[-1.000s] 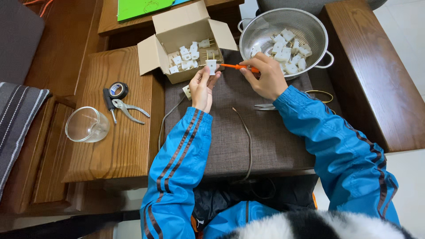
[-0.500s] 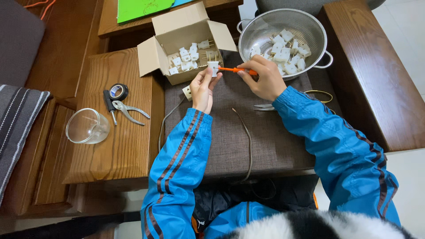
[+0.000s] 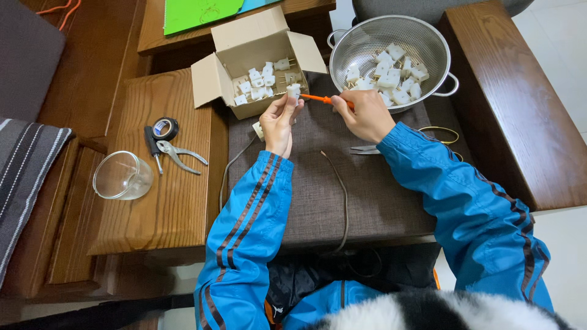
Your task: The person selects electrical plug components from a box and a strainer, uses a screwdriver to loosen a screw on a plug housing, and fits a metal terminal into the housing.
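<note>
A small white plug [image 3: 294,91] sits pinched in the left hand [image 3: 280,122], just in front of the cardboard box [image 3: 244,46]. The right hand [image 3: 365,114] is closed around an orange screwdriver [image 3: 318,98]; its tip touches the plug. The handle hides inside the fingers.

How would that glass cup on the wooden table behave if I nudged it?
The glass cup lies on its side, so it would probably roll. It looks thin and clear, likely fragile. The wooden table under it looks smooth, so it might slide too.
</note>
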